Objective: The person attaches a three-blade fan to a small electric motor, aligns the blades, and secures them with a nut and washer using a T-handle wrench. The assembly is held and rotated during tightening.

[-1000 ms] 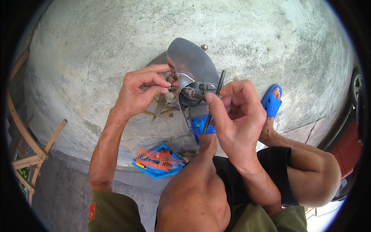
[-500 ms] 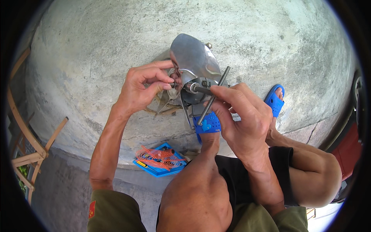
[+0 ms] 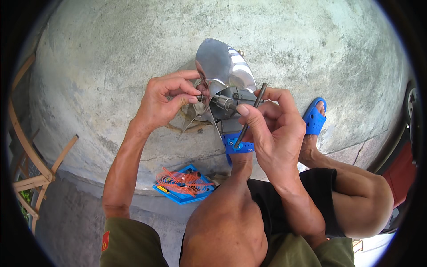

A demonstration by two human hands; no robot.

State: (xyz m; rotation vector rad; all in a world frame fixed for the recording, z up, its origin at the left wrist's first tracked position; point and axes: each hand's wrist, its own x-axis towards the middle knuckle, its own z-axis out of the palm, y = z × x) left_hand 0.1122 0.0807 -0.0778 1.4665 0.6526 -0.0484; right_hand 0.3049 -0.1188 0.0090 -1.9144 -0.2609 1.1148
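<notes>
A shiny metal fan blade set [image 3: 222,60] stands on edge before a grey motor housing [image 3: 242,95]. My left hand [image 3: 167,99] is on the blades' left side, thumb and index finger pinched on a small dark metal piece [image 3: 199,97] at the hub. My right hand [image 3: 278,129] holds a T-handle socket wrench, its sliding crossbar [image 3: 251,114] tilted and its chrome socket [image 3: 222,101] pointing at the hub from the right. The thumb presses near the wrench's shank, and the index finger curls by the bar's upper end. Blades hide part of the hub.
A blue tray [image 3: 182,200] with a coiled orange-red item [image 3: 184,181] and small parts lies below left. My feet wear blue sandals [image 3: 315,119] on the rough concrete [image 3: 120,53]. Wooden framing [image 3: 33,155] stands at the left edge; something red [image 3: 400,175] is at the right.
My right hand has rolled and shifted its fingers on the wrench; the index finger now reaches the crossbar's upper end. The crossbar has moved slightly right. My left hand has stayed put.
</notes>
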